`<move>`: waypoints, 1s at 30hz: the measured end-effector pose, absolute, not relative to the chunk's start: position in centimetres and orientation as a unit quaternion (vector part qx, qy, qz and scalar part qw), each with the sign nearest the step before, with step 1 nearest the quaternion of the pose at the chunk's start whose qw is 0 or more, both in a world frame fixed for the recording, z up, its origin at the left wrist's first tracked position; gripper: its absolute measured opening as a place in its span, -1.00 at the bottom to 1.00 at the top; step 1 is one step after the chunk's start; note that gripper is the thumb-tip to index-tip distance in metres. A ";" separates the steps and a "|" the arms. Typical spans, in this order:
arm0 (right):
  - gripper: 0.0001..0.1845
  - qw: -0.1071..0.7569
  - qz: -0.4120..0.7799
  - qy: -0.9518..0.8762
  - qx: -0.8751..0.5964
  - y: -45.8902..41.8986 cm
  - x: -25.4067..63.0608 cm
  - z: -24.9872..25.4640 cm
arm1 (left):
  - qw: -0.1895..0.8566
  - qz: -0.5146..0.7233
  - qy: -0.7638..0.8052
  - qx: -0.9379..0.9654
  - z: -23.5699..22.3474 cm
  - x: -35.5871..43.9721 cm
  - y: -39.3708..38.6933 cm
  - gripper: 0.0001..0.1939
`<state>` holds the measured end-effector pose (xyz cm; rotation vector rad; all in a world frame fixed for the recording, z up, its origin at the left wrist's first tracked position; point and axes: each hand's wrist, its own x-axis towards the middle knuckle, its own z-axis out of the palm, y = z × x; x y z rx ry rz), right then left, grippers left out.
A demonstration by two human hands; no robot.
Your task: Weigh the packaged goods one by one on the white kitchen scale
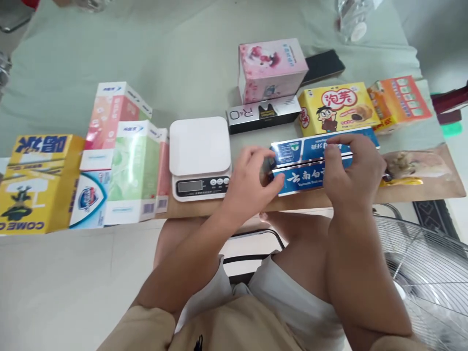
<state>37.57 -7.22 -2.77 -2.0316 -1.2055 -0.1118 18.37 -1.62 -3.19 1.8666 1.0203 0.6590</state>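
Currently reaching over the front edge of a pale green cloth-covered table (153, 53). Curving the left hand (252, 178) wide, thumb and fingers apart, at the left end of a long, glossy blue cardboard package (305, 180) with white lettering, lying along the table's front edge, right of centre. Setting the right hand (353, 165) over its right part, thumb and forefinger bent and close together; cannot tell how firmly gripped. Just left of the left hand, can see a square white plastic kitchen scale (199, 146). Behind the package, can see a yellow cardboard box with a cartoon figure (340, 114) and an oblong black-and-silver box (263, 114). Towards the front right corner, can see a clear plastic packet (420, 165) near the right hand.
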 end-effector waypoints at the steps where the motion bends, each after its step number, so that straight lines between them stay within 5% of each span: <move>1: -0.77 0.376 -0.049 -0.454 -0.806 -7.4 38.2 -2.9 | 0.420 0.256 0.435 0.754 -3.5 19.2 -1.3 -0.56; 6: -0.62 0.320 -0.042 -0.368 -0.872 -8.2 40.9 -3.7 | 0.407 0.148 0.501 0.749 -4.0 21.7 -0.1 -0.27; 19: -0.41 0.229 0.013 -0.315 -0.921 -7.0 41.1 -3.9 | 0.462 0.219 0.429 0.745 -5.5 21.5 -0.4 -0.33; 30: -0.52 0.421 -0.117 -0.303 -0.847 -6.9 41.8 -4.9 | 0.477 0.282 0.364 0.749 -6.6 21.1 -0.3 -0.39</move>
